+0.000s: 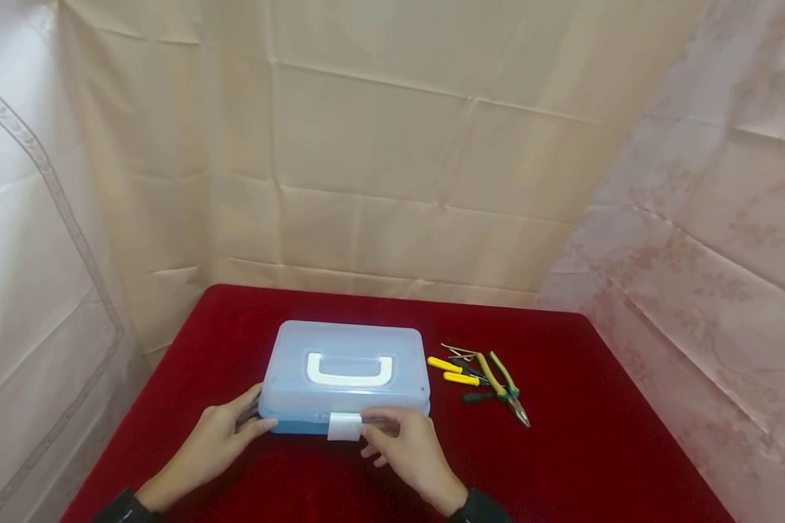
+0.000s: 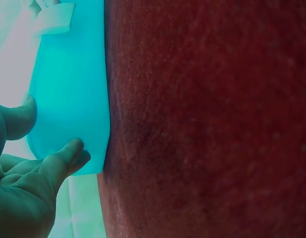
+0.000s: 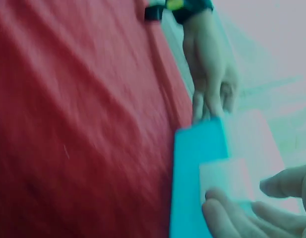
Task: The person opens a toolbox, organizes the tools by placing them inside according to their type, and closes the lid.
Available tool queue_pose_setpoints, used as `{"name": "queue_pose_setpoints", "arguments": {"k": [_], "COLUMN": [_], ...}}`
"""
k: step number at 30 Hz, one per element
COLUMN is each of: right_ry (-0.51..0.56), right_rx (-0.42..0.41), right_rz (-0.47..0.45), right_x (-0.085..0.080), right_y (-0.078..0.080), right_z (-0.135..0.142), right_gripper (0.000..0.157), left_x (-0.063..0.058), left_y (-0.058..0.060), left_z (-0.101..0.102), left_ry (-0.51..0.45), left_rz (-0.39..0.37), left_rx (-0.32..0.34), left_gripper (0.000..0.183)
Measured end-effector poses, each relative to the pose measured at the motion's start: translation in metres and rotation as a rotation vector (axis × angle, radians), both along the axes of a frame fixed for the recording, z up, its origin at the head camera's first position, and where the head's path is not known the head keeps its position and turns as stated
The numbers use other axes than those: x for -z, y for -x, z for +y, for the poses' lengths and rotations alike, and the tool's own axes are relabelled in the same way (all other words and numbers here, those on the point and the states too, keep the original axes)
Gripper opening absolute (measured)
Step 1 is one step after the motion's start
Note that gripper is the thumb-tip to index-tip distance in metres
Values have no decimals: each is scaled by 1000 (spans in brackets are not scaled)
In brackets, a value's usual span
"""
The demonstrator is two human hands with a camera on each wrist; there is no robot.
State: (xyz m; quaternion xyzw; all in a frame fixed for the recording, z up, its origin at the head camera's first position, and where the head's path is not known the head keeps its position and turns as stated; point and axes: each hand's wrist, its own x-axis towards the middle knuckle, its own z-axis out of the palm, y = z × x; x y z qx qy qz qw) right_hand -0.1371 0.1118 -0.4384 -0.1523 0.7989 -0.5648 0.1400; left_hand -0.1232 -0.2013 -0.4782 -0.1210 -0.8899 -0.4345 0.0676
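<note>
A storage box (image 1: 343, 363) with a translucent lid and blue base sits on the red cloth, lid down. On top lies its white carrying handle (image 1: 349, 379). My left hand (image 1: 219, 436) holds the front left corner, thumb on the front and fingers along the side. The left wrist view shows that hand's fingertips against the blue base (image 2: 71, 99). At the front, my right hand (image 1: 408, 447) has thumb and index finger at the right edge of the white latch (image 1: 344, 427). The latch (image 3: 224, 178) hangs over the front in the right wrist view.
Right of the box lie pliers (image 1: 502, 381) with yellow-green handles, yellow-handled tools (image 1: 461, 378), a dark-handled tool (image 1: 477, 397) and some thin pieces (image 1: 456, 351). Red cloth (image 1: 562, 450) covers the table, with beige curtains (image 1: 379, 181) behind and at the sides.
</note>
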Motion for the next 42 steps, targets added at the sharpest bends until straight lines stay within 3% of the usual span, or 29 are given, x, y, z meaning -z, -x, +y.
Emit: {"name": "queue_pose_setpoints", "arguments": {"k": [3,6,10,17,28,30,36,42], "right_ry": [60,167,272,252,51,70,257,285], "right_rx": [63,74,68,115,99,106,125,69], "right_rz": [-150,-285,-384,-393,-141,-161,-369,-408], "right_x": [1,5,8,7,6,5,-2,-1], "right_y": [-8,-12,-12,-14,-21,-23,-21,-19], "right_z": [-1,-1,-4,-10,-14,-13,-8,-6], "right_gripper": [33,34,35,35,44,47,45,51], "left_x": [0,-1,-1,-1,0,0,0,1], "left_y": [1,0,-1,-2,-1,-1,-2,-2], "left_z": [2,2,1,-1,1,3,3,2], "left_ry": [-8,-12,6,16,1,-1,12,61], "left_rz": [-10,-16,-15,-19,-30,-25,12,77], "left_rx": [6,-1,-14,-19,-20,-14,-11,1], "left_gripper": [77,78,78,78,79,79,78,76]}}
